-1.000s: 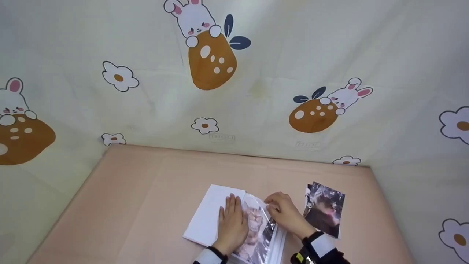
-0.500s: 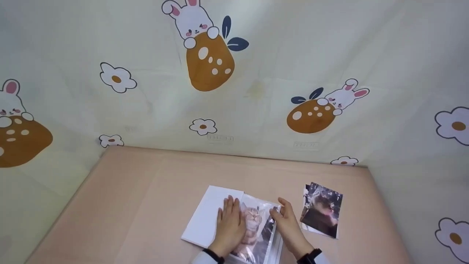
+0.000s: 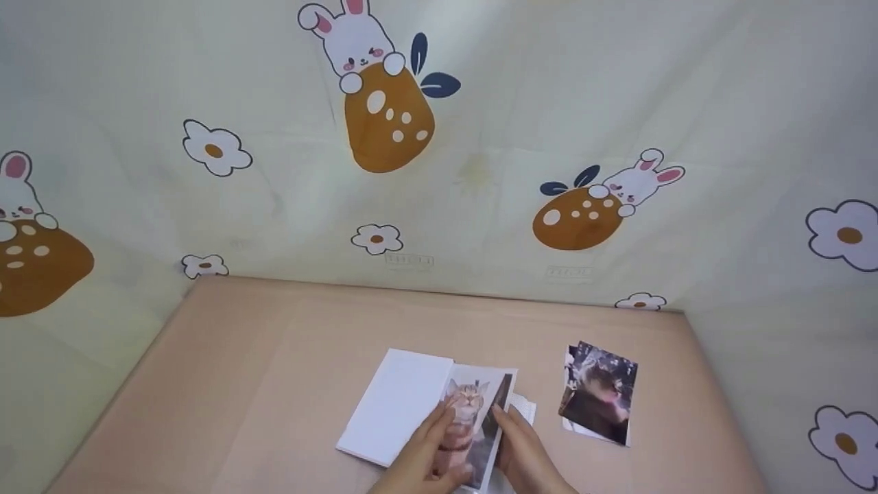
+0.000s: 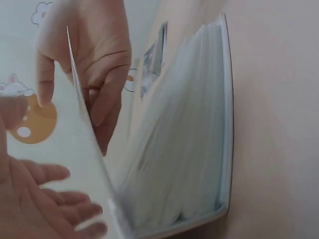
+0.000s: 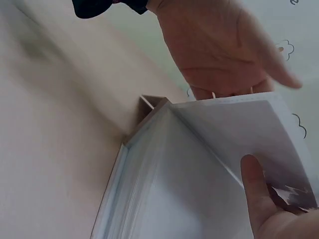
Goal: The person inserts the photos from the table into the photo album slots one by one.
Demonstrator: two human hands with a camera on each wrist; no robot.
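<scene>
Head view had the peach table (image 3: pixel 309 357) with an open album (image 3: pixel 394 405) near six o'clock. Its cat-photo page (image 3: pixel 468 405) had just come up off the rest, loose photos (image 3: pixel 603 394) over at three. Left hand (image 3: pixel 418 456), at the page's eight o'clock, swapped flat pressing for relaxed fingers against it; right hand (image 3: pixel 525 449), four o'clock, pinched it. Page freed up, I reckon.

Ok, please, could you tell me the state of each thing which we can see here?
Album: open, left side lying flat.
Cat page: lifted at an angle, between the hands.
Left hand: fingers relaxed, by the page's left side.
Right hand: gripping the page's right edge.
Loose photos: stacked unevenly, lying apart from the album.
Backdrop: upright, lightly creased.
</scene>
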